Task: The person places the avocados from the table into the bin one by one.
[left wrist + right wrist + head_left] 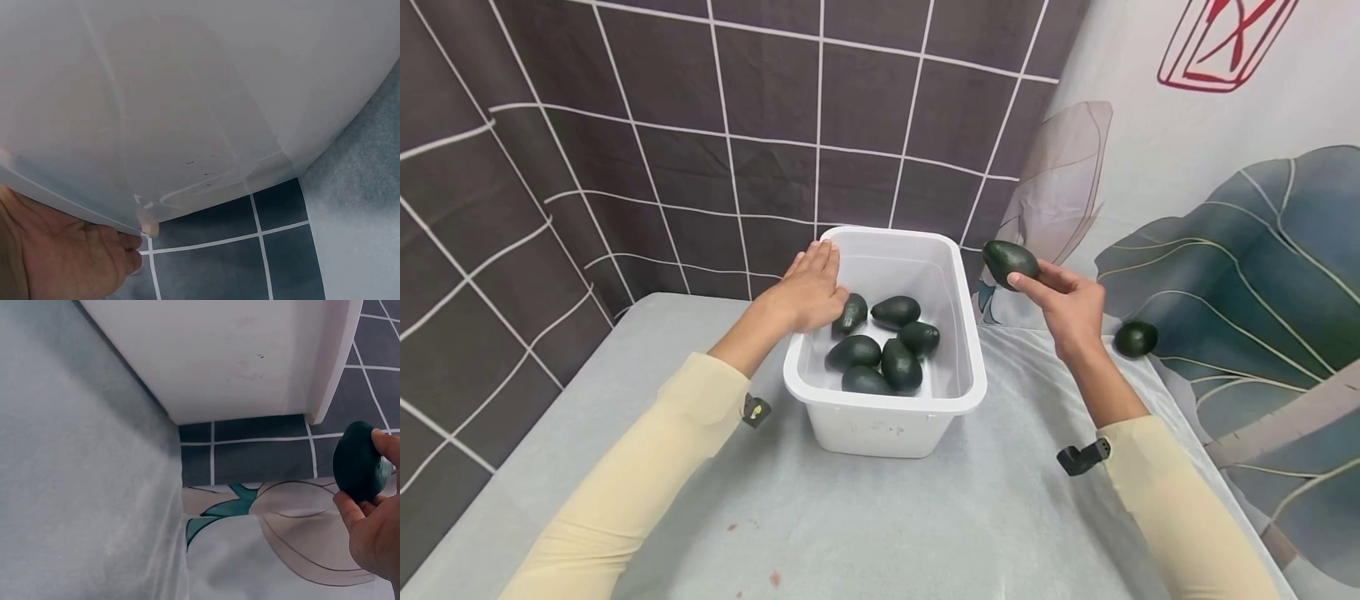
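A white plastic tub (880, 425) stands on the cloth-covered table, with several dark green avocados (901, 364) lying in it. My left hand (808, 287) rests on the tub's left rim, its fingers extended along the edge. In the left wrist view that hand (75, 256) lies against the rim, beside the tub's outer wall (187, 112). Right of the tub, above the table, my right hand (1067, 304) pinches an avocado (1009, 262) between thumb and fingers. The right wrist view shows this avocado (359, 461) held apart from the tub.
Another avocado (1135, 339) lies near the table's right edge, behind my right wrist. A dark tiled-pattern cloth (767, 175) hangs behind and to the left. On the right hangs a leaf-patterned sheet (1247, 250). The grey table cover (880, 525) extends in front of the tub.
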Demonstrator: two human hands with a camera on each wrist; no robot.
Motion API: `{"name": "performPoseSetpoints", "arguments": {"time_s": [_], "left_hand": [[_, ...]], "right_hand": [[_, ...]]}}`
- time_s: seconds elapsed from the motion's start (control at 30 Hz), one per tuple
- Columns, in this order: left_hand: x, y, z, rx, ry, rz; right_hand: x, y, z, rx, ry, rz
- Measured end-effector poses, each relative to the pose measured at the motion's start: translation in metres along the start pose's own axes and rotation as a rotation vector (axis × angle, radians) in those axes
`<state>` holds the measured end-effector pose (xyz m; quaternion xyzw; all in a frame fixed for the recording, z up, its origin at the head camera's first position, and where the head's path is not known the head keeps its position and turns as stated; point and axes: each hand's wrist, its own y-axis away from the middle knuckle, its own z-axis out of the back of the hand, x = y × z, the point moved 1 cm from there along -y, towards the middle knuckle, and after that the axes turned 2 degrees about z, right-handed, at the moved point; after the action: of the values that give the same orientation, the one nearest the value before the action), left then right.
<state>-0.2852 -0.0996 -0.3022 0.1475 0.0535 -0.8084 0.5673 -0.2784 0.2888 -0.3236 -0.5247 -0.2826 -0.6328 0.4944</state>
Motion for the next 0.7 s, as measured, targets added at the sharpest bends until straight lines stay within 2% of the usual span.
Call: {"name": "performPoseSetpoints", "arguments": {"time_s": [0.5,0.7], "left_hand": [[-0.001,0.001,0.001,0.0,0.003,0.001],[-0.002,0.002,0.001,0.003,0.003,0.003]], "right_hand": [[0.018,0.0,-0.004,0.032,-0.056,0.052],[0.026,0.001,-0.007,0.054,-0.062,0.098]]}}
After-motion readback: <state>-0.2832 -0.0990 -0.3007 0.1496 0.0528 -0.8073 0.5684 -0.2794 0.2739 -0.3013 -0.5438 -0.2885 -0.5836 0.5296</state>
